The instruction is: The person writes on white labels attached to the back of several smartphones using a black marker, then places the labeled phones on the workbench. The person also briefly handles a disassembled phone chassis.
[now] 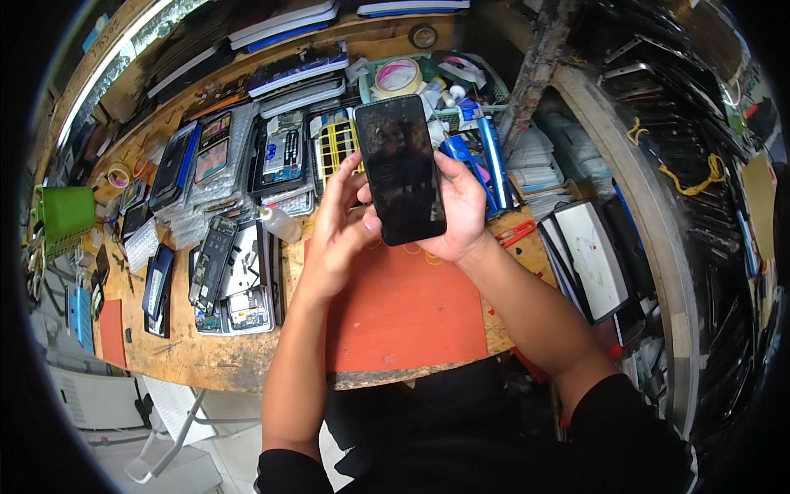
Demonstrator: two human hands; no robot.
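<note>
A black smartphone (401,169) is held up over the orange-red work mat (403,321), its dark, glossy screen facing me and showing reflections. My right hand (462,206) grips it from the right, the thumb along that side edge and the palm behind the lower corner. On the other side, my left hand (336,222) has its fingers curled against the phone's left edge, with the thumb near the lower left. The fingers behind the phone are hidden. Thin yellow rubber bands (432,258) lie on the mat just below the phone.
Opened phones and parts (234,280) lie left of the mat, beside a white squeeze bottle (281,224). Bubble wrap (222,193) and device stacks stand behind. A teal basket (494,82) holds tape rolls. A red cutter (517,233) lies right; a wooden post (539,66) rises beyond.
</note>
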